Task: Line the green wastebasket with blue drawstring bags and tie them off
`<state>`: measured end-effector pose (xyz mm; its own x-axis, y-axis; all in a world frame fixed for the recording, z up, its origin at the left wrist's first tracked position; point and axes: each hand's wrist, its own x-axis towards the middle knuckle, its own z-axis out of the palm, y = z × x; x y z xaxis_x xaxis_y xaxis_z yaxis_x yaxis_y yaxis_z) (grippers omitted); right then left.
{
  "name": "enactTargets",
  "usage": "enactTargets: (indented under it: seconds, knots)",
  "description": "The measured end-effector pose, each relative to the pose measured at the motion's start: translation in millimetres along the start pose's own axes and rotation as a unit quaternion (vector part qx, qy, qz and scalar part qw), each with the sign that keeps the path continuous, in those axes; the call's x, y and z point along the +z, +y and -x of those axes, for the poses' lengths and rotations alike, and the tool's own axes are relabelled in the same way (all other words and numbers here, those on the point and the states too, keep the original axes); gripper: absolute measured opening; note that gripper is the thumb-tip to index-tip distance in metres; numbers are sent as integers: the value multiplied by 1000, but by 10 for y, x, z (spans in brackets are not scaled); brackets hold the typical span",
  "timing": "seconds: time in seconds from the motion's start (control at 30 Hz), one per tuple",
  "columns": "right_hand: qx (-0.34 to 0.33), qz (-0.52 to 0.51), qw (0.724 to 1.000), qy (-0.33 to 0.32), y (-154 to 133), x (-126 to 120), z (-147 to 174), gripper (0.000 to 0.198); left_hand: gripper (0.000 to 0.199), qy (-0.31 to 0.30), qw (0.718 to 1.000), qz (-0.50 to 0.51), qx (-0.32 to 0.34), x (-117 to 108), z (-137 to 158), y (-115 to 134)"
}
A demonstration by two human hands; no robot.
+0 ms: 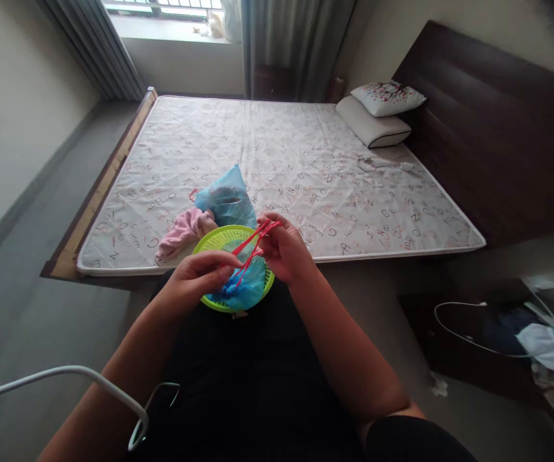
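Note:
A lime-green plastic basket point(271, 282) rests on my lap, with a bunched blue plastic bag point(245, 289) inside it. Red drawstrings point(252, 247) stretch above the basket between my two hands. My left hand point(204, 273) pinches one end of them over the basket's left side. At the right rim, my right hand point(279, 247) has its fingers curled round the other end, near the fingertips. Just beyond the basket a second blue plastic bag point(229, 196) lies on the mattress, next to a crumpled pink cloth point(185, 232).
The patterned mattress point(296, 154) lies in a wooden bed frame ahead. Two pillows point(377, 115) are stacked by the dark headboard point(488, 122). At the right, a low dark table point(474, 333) holds a white cable and papers. A white cable point(65, 371) crosses near my left forearm.

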<state>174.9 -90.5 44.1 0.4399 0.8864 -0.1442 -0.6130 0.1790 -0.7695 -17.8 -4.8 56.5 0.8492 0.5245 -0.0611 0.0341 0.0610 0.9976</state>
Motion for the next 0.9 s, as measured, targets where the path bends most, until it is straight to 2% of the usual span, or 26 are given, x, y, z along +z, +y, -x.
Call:
enactTargets:
  seconds: [0.17, 0.23, 0.33, 0.43, 0.5, 0.63, 0.7, 0.8, 0.83, 0.9]
  knots:
    - [-19, 29, 999, -24, -52, -32, 15, 40, 41, 96, 990, -100, -6, 7, -43, -8]
    - [-31, 49, 997, -42, -76, -12, 35, 42, 46, 105, 985, -134, 7, 55, -60, -23]
    - [-44, 52, 996, -63, -92, 43, 70, 45, 49, 60, 979, -194, 28, 116, -95, -57]
    - [-45, 38, 995, -82, -55, 94, 93, 46, 40, 7, 971, -237, 36, 145, -138, -104]
    - [-44, 39, 994, -93, -16, 101, 94, 43, 34, -22, 969, -242, 30, 147, -161, -134]
    - [-31, 56, 992, -112, -16, 48, 89, 41, 39, -55, 976, -209, -11, 98, -167, -145]
    - [-67, 55, 992, -89, -73, 16, 95, 41, 41, -63, 979, -192, -32, 54, -157, -127]
    - [-166, 44, 985, -25, -151, 3, 101, 39, 43, -77, 983, -158, -51, -7, -142, -105]
    - [-184, 43, 982, -15, -152, 6, 95, 38, 44, -80, 985, -141, -54, -20, -138, -104]
    - [-180, 51, 982, -21, -98, 11, 72, 39, 46, -91, 989, -104, -60, -37, -133, -112]
